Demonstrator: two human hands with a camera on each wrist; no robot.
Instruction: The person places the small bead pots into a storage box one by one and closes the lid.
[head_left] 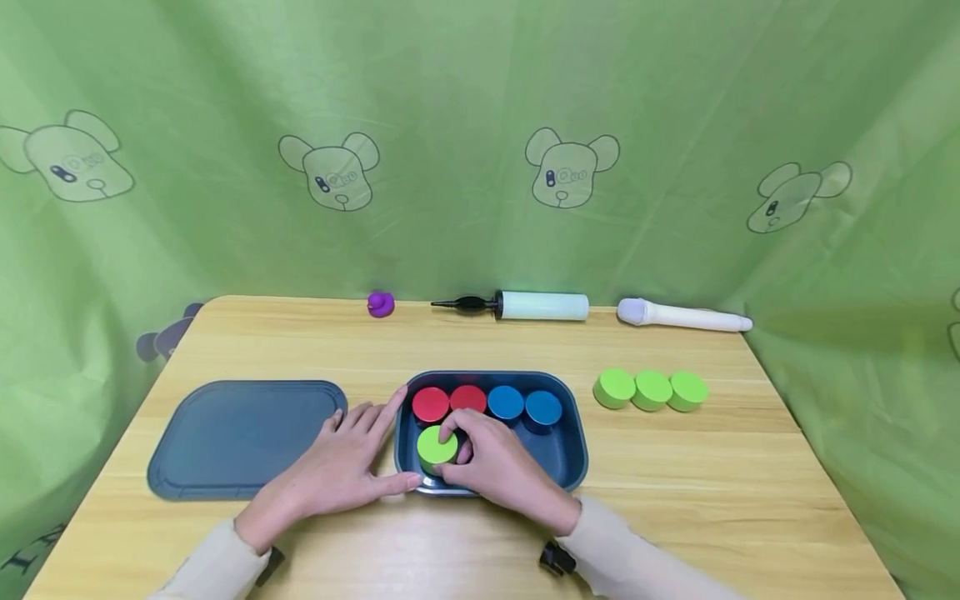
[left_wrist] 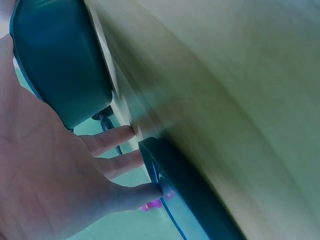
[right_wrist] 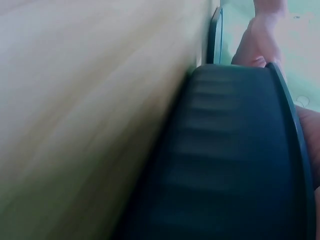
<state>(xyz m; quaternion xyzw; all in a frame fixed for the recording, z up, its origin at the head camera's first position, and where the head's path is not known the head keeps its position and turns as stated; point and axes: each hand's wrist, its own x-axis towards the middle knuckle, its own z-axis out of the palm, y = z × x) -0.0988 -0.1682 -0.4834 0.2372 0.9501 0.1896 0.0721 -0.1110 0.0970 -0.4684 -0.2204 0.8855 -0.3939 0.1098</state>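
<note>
My right hand (head_left: 501, 465) pinches a green round block (head_left: 437, 446) between thumb and fingers, at the front left inside a dark blue-grey box (head_left: 553, 457). Behind that block stand two red round blocks (head_left: 431, 404) and two blue ones (head_left: 543, 408) in a row along the box's back. My left hand (head_left: 337, 468) has its fingers spread, with index finger and thumb at the box's left rim. In the left wrist view its other fingers reach toward the lid (left_wrist: 197, 195). The right wrist view shows mostly the box's outer wall (right_wrist: 235, 150), and the held block is hidden there.
Left of the box lies its flat lid (head_left: 243, 442). Three green round blocks (head_left: 652, 390) stand in a row to the right. Along the table's back edge are a purple rubber duck (head_left: 381, 304), a hand pump (head_left: 542, 306) and a white microphone-shaped stick (head_left: 686, 316).
</note>
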